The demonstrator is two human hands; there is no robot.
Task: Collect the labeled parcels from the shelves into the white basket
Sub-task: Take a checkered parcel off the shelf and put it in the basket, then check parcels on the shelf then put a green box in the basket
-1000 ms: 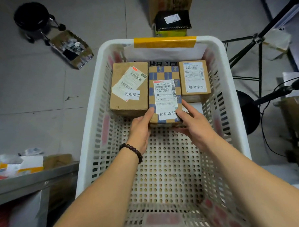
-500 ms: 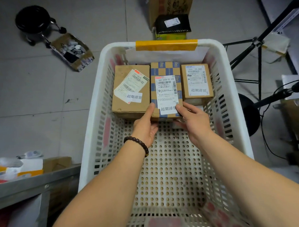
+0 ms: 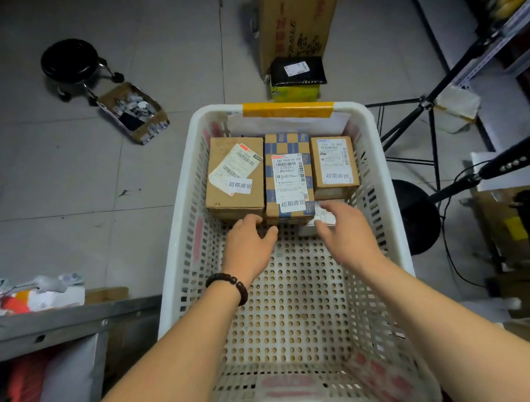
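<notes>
On the floor, the white basket (image 3: 180,235) fills the middle of the view, its near end cut off by the frame and a strip of yellow tape (image 3: 287,109) on its far rim. Left of it a metal desk (image 3: 50,319) is also cut off, the clutter on it too blurred to name. Three labeled parcels lie side by side at the basket's far wall: a brown parcel (image 3: 236,202) on the left, a checked parcel (image 3: 287,143) in the middle and a small parcel (image 3: 333,161) on the right. The left hand (image 3: 250,244), fingers loosely bent, reaches the near edges of the brown and checked parcels and grips nothing. The right hand (image 3: 350,230), fingers spread and blurred, hovers over a white parcel (image 3: 317,218) that it mostly hides; whether they touch is unclear. A bead bracelet (image 3: 231,286) circles the left wrist.
</notes>
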